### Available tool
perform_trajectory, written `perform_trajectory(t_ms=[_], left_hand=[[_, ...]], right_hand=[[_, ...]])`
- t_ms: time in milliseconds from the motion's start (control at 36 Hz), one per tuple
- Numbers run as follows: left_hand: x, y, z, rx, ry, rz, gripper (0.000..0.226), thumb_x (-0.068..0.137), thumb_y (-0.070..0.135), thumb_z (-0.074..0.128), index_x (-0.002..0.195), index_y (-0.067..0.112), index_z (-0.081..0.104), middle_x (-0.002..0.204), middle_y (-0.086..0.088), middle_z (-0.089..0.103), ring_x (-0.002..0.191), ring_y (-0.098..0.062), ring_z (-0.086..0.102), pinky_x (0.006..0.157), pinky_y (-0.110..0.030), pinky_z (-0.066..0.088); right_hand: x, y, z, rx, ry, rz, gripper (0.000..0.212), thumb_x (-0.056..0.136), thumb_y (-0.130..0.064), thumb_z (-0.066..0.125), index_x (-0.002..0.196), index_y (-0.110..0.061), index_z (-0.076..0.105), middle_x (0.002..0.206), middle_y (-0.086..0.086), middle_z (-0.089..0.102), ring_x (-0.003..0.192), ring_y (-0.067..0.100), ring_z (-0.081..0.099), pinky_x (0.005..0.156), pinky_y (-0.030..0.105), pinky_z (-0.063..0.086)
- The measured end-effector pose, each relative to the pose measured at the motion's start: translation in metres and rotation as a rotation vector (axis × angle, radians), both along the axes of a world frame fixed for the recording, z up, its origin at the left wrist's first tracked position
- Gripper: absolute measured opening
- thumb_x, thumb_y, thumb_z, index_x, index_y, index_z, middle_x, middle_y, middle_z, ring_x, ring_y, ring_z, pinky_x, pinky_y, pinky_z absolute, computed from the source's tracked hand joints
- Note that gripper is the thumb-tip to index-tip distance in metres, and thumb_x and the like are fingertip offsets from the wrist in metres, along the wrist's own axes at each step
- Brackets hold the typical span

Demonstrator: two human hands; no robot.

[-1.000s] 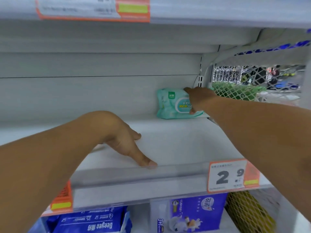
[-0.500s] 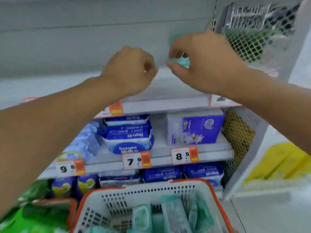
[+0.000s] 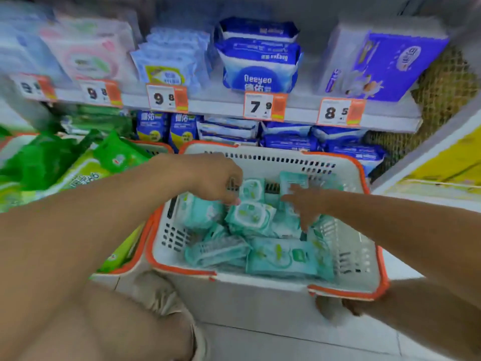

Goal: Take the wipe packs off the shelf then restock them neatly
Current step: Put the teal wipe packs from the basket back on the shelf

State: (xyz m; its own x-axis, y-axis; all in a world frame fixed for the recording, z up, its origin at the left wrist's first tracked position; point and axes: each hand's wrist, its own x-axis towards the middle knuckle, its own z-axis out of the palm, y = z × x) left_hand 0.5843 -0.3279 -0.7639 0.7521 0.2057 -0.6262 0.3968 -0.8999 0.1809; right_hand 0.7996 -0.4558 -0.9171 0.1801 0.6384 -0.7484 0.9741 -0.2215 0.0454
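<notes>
Several teal wipe packs (image 3: pixel 251 214) lie jumbled in a white basket with an orange rim (image 3: pixel 179 268) on the floor below the shelves. My left hand (image 3: pixel 217 182) hovers over the basket's far left side with its fingers curled, the fingertips just above a pack, and I see nothing held in it. My right hand (image 3: pixel 304 204) reaches in from the right with fingers spread, low over the packs at the far right. Another teal pack (image 3: pixel 281 256) lies flat near the front wall.
A second orange-rimmed basket (image 3: pixel 135 254) with green packs (image 3: pixel 78 173) stands at the left. Behind are shelves of blue wipe packs (image 3: pixel 260 63) with price tags (image 3: pixel 264 106) and a purple box (image 3: pixel 390 66). My knee (image 3: pixel 156 295) is in front of the baskets. Mesh side panel (image 3: pixel 442 82) at right.
The view dropped from the upper shelf to the basket on the floor. Both hands came down off that shelf, where the right one touched a teal pack, into the basket.
</notes>
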Motion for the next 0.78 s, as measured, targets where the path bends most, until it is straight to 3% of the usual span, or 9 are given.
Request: perform_trajectory(t_ms=[83, 139, 222, 306, 361, 417, 528, 667, 778], left_hand=[[-0.005, 0.007, -0.008, -0.019, 0.077, -0.011, 0.055, 0.093, 0.055, 0.056, 0.139, 0.026, 0.049, 0.129, 0.004, 0.057, 0.103, -0.015, 0.054, 0.092, -0.029, 0.044], [-0.008, 0.013, -0.013, -0.034, 0.172, -0.007, 0.056, 0.093, 0.055, 0.055, 0.14, 0.026, 0.047, 0.129, 0.003, 0.058, 0.108, -0.016, 0.055, 0.093, -0.03, 0.045], [-0.005, 0.019, -0.02, -0.049, 0.273, -0.002, 0.059, 0.093, 0.057, 0.054, 0.142, 0.026, 0.046, 0.136, 0.004, 0.054, 0.11, -0.015, 0.052, 0.097, -0.029, 0.041], [0.009, 0.021, -0.021, -0.101, 0.291, 0.084, 0.078, 0.086, 0.074, 0.041, 0.143, 0.02, 0.047, 0.142, 0.003, 0.049, 0.12, -0.02, 0.053, 0.105, -0.037, 0.042], [0.024, 0.019, -0.024, -0.274, 0.222, 0.393, 0.093, 0.08, 0.081, 0.036, 0.147, 0.017, 0.04, 0.147, -0.006, 0.047, 0.116, -0.026, 0.058, 0.099, -0.043, 0.05], [0.037, 0.013, -0.027, -0.596, 0.111, 0.842, 0.094, 0.08, 0.078, 0.045, 0.154, 0.023, 0.028, 0.153, -0.017, 0.037, 0.126, -0.036, 0.052, 0.097, -0.046, 0.051], [0.062, 0.0, -0.036, -1.104, -0.338, 1.406, 0.068, 0.078, 0.051, 0.075, 0.133, 0.015, 0.056, 0.13, -0.014, 0.063, 0.113, -0.029, 0.065, 0.092, -0.041, 0.055], [0.081, 0.008, -0.03, -0.924, -0.961, 1.507, 0.065, 0.06, 0.008, 0.092, 0.118, 0.008, 0.061, 0.102, -0.008, 0.074, 0.083, -0.021, 0.075, 0.068, -0.039, 0.062], [0.081, 0.01, -0.018, -0.711, -0.904, 1.251, 0.058, 0.064, 0.01, 0.091, 0.113, 0.015, 0.061, 0.102, 0.0, 0.073, 0.083, -0.013, 0.073, 0.068, -0.029, 0.059]], right_hand=[[0.005, -0.007, -0.026, 0.044, 0.087, -0.15, 0.114, 0.067, -0.028, 0.089, 0.156, -0.035, 0.017, 0.163, 0.007, -0.02, 0.136, 0.041, 0.043, 0.103, 0.044, 0.048], [0.007, -0.006, -0.031, 0.099, 0.143, -0.19, 0.102, 0.06, -0.024, 0.092, 0.144, -0.035, 0.034, 0.162, 0.007, -0.019, 0.127, 0.04, 0.051, 0.096, 0.042, 0.052], [0.011, 0.0, -0.021, 0.182, 0.181, -0.216, 0.08, 0.055, -0.02, 0.094, 0.118, -0.027, 0.046, 0.151, 0.017, 0.024, 0.12, 0.034, 0.053, 0.088, 0.039, 0.054], [0.017, 0.012, 0.011, 0.301, 0.321, -0.405, 0.051, 0.067, -0.004, 0.078, 0.1, -0.025, 0.045, 0.113, 0.021, 0.057, 0.078, 0.024, 0.054, 0.058, 0.032, 0.047], [0.018, 0.021, 0.042, 0.359, 0.656, -0.718, 0.042, 0.077, 0.004, 0.066, 0.099, -0.028, 0.05, 0.107, 0.021, 0.057, 0.073, 0.026, 0.056, 0.054, 0.03, 0.045], [0.007, 0.025, 0.077, 0.372, 1.163, -1.063, 0.039, 0.085, 0.012, 0.059, 0.108, -0.02, 0.054, 0.117, 0.022, 0.06, 0.094, 0.036, 0.068, 0.064, 0.037, 0.058], [-0.007, 0.025, 0.111, 0.416, 1.538, -1.095, 0.052, 0.094, 0.006, 0.056, 0.14, -0.018, 0.051, 0.13, 0.013, 0.066, 0.113, 0.03, 0.067, 0.087, 0.048, 0.059], [0.034, 0.016, 0.113, 0.316, 1.266, -0.73, 0.091, 0.083, -0.001, 0.073, 0.151, -0.043, 0.029, 0.135, 0.003, 0.062, 0.118, 0.023, 0.064, 0.098, 0.048, 0.053], [0.06, -0.003, 0.062, 0.154, 0.125, 0.011, 0.108, 0.074, -0.016, 0.087, 0.157, -0.037, 0.019, 0.15, 0.003, 0.048, 0.133, 0.024, 0.05, 0.105, 0.042, 0.047]])
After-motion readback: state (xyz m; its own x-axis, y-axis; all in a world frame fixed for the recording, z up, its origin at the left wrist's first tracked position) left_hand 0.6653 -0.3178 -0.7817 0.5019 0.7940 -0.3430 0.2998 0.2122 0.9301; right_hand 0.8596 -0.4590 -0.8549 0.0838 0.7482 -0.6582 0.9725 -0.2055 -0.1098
